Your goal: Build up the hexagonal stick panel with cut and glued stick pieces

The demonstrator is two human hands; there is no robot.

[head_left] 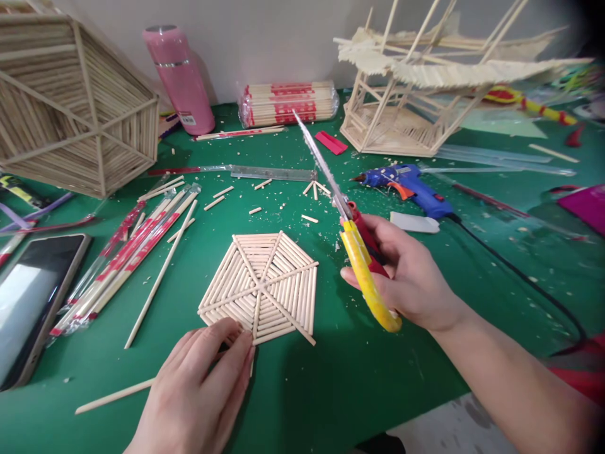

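A hexagonal panel of short wooden sticks [288, 302], with spokes meeting in its middle, lies flat on the green table. My left hand [198, 378] is closed at its near left edge, fingers pinched on a thin wooden stick [113, 396]. That stick juts out to the left beneath the hand; its other end is mostly hidden by my fingers. Raised to the right of the panel, my right hand [406, 274] grips scissors [357, 249] with yellow and red handles. Their long silver blades are together and point up and away.
A blue glue gun [411, 186] with a black cord lies at right. Behind stand a stick-built house frame [392, 129], a bundle of chopsticks [290, 104] and a pink bottle [182, 82]. A larger stick panel [94, 126], wrapped chopsticks [127, 265] and a phone [38, 302] occupy the left.
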